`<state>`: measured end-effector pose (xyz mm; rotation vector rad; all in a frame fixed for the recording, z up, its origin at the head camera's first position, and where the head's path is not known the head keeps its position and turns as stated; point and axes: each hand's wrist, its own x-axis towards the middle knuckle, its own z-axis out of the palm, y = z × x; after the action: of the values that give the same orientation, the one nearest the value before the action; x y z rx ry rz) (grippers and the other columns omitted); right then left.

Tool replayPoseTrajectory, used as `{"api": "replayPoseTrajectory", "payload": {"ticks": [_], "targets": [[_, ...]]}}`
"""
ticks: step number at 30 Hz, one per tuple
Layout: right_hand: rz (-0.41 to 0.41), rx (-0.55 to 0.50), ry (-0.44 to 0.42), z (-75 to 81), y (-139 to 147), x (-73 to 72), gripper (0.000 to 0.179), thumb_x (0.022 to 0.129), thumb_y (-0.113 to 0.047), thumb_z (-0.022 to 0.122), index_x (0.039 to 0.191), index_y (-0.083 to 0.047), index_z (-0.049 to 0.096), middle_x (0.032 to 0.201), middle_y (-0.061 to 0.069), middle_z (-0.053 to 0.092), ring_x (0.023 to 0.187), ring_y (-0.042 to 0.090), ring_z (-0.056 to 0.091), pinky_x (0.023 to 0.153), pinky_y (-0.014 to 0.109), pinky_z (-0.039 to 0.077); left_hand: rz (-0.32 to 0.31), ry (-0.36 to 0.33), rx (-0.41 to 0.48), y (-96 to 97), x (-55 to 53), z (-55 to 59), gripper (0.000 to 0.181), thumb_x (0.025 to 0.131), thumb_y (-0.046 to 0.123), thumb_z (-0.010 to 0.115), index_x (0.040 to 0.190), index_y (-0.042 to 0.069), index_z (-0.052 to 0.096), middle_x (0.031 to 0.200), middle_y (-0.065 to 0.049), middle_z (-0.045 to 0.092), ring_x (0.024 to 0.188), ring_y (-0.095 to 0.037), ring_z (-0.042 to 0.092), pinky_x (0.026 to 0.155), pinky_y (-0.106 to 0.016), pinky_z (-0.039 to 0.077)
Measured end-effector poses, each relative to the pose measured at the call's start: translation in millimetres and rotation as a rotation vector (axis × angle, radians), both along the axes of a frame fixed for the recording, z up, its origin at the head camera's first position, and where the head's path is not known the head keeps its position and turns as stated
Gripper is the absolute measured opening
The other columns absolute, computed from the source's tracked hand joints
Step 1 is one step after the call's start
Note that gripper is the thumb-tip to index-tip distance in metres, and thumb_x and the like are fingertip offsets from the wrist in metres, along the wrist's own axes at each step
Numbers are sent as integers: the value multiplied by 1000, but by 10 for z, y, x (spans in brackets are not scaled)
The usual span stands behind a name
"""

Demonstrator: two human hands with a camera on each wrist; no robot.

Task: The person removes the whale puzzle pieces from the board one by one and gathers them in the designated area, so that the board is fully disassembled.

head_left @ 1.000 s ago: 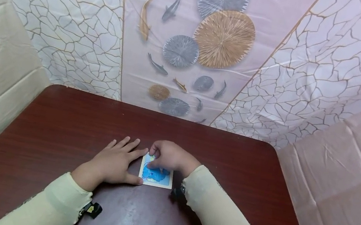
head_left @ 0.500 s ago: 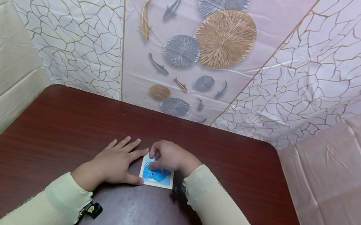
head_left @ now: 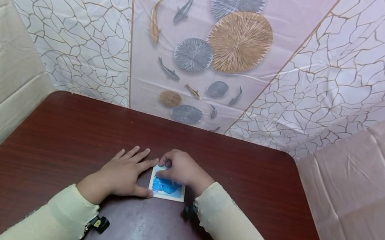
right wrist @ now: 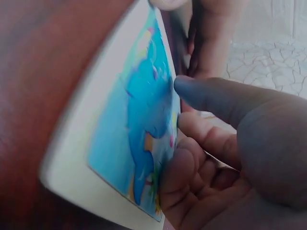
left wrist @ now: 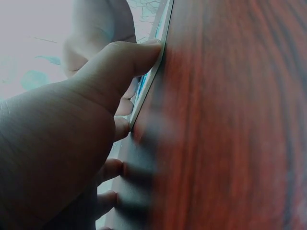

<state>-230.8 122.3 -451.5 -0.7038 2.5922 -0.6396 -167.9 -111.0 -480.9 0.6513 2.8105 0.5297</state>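
Note:
A small square picture board (head_left: 167,189) with a cream border and a blue animal picture lies flat on the table. My left hand (head_left: 121,173) rests spread out beside it, the thumb on its near left corner and the index fingertip at its far left corner. Over the board's upper right part is my right hand (head_left: 182,167), fingers curled and thumb tip close over the picture. In the right wrist view, the thumb (right wrist: 211,96) and fingers come down at the blue picture (right wrist: 144,110); nothing shows between them. The right hand hides part of the picture.
The dark red wooden table (head_left: 102,123) extends around the board on all sides. Behind it hangs a patterned cloth (head_left: 202,55), with pale cloth on both sides. A small black device (head_left: 100,223) is strapped at the left wrist.
My right thumb and fingers shift slightly over the picture, and the right sleeve has moved a little lower. The left hand and the board stay nearly in place.

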Motion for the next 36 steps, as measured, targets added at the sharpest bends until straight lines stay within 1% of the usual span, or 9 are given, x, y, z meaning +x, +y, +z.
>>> {"api": "replayPoseTrajectory", "payload": {"ticks": [2, 5, 9, 14, 16, 20, 23, 31, 36], "targets": [[-3, -1, 6, -1, 5, 32, 28, 93, -30, 94, 113, -15, 81, 105, -2, 72, 91, 13, 66, 86, 32, 59, -1, -5, 4, 7, 3, 4, 105, 89, 84, 76, 175, 32, 45, 187, -14, 29, 174, -50, 20, 134, -79, 20], [14, 17, -1, 30, 6, 67, 38, 91, -30, 97, 120, -13, 80, 110, -1, 72, 97, 14, 64, 90, 32, 59, 0, -9, 3, 8, 3, 12, 105, 89, 83, 77, 175, 32, 44, 187, -14, 29, 174, -50, 20, 134, -79, 19], [33, 34, -21, 45, -21, 54, 45, 88, -30, 99, 124, -13, 77, 110, 0, 70, 98, 15, 64, 91, 32, 59, -1, -5, -2, -14, 0, 26, 104, 90, 81, 77, 175, 31, 44, 186, -15, 29, 173, -50, 20, 134, -79, 19], [45, 60, -24, 49, -48, -10, 42, 92, -31, 95, 123, -13, 73, 107, 2, 69, 96, 16, 64, 89, 32, 58, 1, 2, -6, -23, -12, 36, 103, 90, 80, 78, 175, 31, 45, 186, -15, 29, 174, -50, 20, 134, -79, 19], [45, 69, -41, 48, -47, -28, 40, 93, -31, 93, 123, -13, 73, 108, 2, 68, 96, 17, 64, 90, 33, 58, 1, 2, -10, -23, -13, 35, 103, 90, 81, 77, 175, 31, 45, 186, -15, 29, 174, -50, 20, 134, -79, 20], [29, 80, -81, 40, -38, -37, 35, 98, -29, 89, 124, -15, 71, 110, 2, 68, 98, 18, 64, 91, 35, 58, -7, 1, -9, -14, -16, 24, 104, 90, 82, 76, 175, 32, 44, 187, -14, 29, 174, -50, 20, 134, -79, 20], [24, 84, -92, 49, -43, -36, 32, 100, -28, 87, 123, -15, 70, 111, 2, 66, 98, 19, 64, 90, 36, 58, -7, -1, -9, -13, -22, 25, 104, 90, 82, 76, 175, 32, 43, 187, -14, 29, 174, -50, 20, 134, -79, 20], [17, 96, -122, 74, -82, -42, 30, 100, -25, 86, 123, -13, 70, 113, 3, 65, 92, 19, 65, 81, 33, 58, -5, -17, -13, -17, -27, 37, 104, 91, 81, 76, 176, 32, 42, 187, -13, 28, 174, -50, 18, 135, -78, 18], [-3, 98, -133, 82, -81, -39, 29, 100, -24, 86, 122, -14, 70, 116, 3, 65, 92, 20, 66, 80, 33, 59, -3, -16, -13, -5, -31, 19, 105, 90, 82, 77, 176, 33, 42, 187, -13, 28, 174, -49, 18, 135, -78, 18]]}}
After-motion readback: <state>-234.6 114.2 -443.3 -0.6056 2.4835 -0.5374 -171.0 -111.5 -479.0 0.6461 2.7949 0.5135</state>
